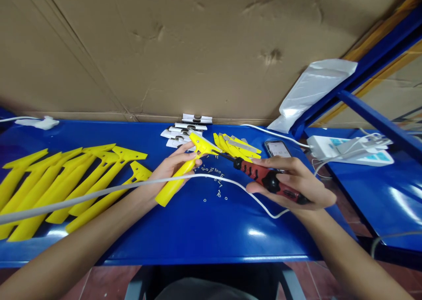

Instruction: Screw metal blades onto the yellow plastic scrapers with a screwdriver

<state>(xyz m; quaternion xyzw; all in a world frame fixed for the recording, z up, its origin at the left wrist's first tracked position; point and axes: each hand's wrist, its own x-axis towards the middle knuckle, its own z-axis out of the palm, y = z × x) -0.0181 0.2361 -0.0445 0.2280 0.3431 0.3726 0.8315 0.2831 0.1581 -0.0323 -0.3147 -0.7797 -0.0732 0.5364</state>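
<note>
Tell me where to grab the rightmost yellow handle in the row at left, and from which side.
Likely mid-shaft on that yellow handle, coming from above: the shaft is long and straight, while the head flares wide. In this view the white cable crosses near the neck, so gripping lower looks cleaner.

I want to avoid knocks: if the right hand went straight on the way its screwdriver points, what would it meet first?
Likely the head of the yellow tool in the left hand; the tip of the screwdriver seems at or near it, though depth is unclear.
</note>
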